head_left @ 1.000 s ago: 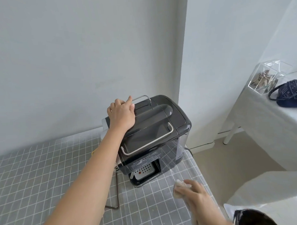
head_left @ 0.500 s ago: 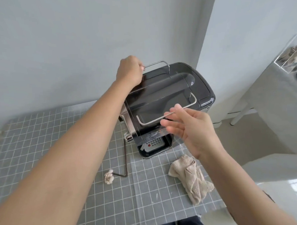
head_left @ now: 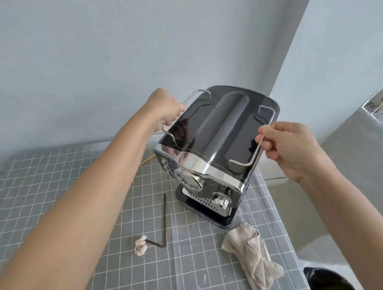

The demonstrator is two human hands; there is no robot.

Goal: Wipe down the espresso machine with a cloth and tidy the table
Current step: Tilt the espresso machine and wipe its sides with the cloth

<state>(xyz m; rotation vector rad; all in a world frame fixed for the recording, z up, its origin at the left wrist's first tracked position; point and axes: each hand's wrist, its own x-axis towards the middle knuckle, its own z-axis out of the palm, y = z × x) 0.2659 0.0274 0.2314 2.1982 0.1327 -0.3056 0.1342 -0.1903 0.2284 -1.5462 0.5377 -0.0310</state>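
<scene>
Nearest the camera, both bare forearms reach forward over the counter [head_left: 56, 194], which wears a grey cloth printed with a white grid. At the lower right edge of that cloth lies the cloth [head_left: 252, 256] for wiping, a crumpled beige rag, loose and touched by neither hand, just in front of the machine's base. To its left a thin brown bent rod [head_left: 164, 218] lies flat, its short leg ending at a small beige wad [head_left: 140, 245] (whether the wad is tied on or only resting against it cannot be told).

Beyond these stands the espresso machine [head_left: 211, 157], near the counter's right edge, its chrome front with knobs and perforated drip tray turned toward the camera and its glossy dark top facing up. Two wire rails run along that top, one on each side. The left hand [head_left: 166, 108] is curled closed around the left rail [head_left: 184, 103], fingers wrapped under the wire. The right hand [head_left: 285, 145] pinches the right rail [head_left: 259, 142] between thumb and bent fingers, closed on the wire near its middle.

A thin yellow cord [head_left: 146, 161] shows on the counter behind the left forearm. Farther back rise pale walls, and at the far right a second surface carries a clear plastic box [head_left: 379, 106], partly cut off by the frame.
</scene>
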